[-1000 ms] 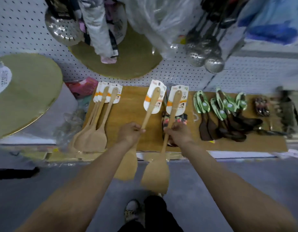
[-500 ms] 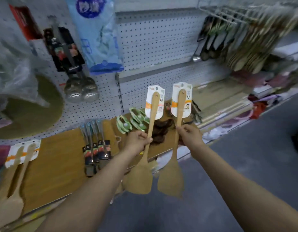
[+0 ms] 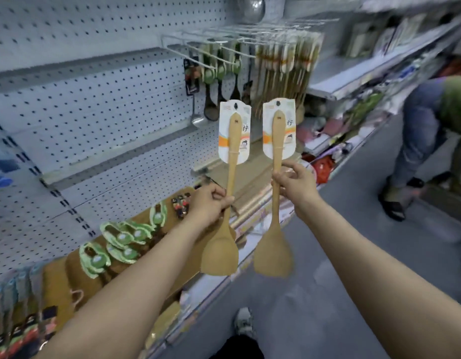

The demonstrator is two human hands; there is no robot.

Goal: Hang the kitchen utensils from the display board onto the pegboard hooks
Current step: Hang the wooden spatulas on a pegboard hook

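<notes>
A: Overall, where do things stand? Start with the big items.

B: White pegboard (image 3: 100, 104) fills the left wall. Wooden display board (image 3: 76, 270) lies on the shelf below it, green-carded utensils (image 3: 120, 237) not yet lifted from it. Wire pegboard hooks (image 3: 198, 51) stick out up high, already carrying dark ladles and a bunch of wooden spatulas (image 3: 284, 71).

A: And the hands?

B: Both are raised in front of the shelf, each with one carded spatula, blade down, card up. Left hand (image 3: 208, 206) has its fingers curled tight round the shaft of the left spatula (image 3: 230, 182). Right hand (image 3: 296, 185) pinches the right spatula (image 3: 276, 177) between thumb and fingers, the outer fingers looser.

A: Step in hand?

B: Judged: carry phase. Both spatulas are off the board, well short of the hooks.

A: Next move?

B: Probably lift each card's hang-hole (image 3: 278, 102) level with a hook tip and thread it on, one at a time. Card holes are small; alignment is the hard part.
</notes>
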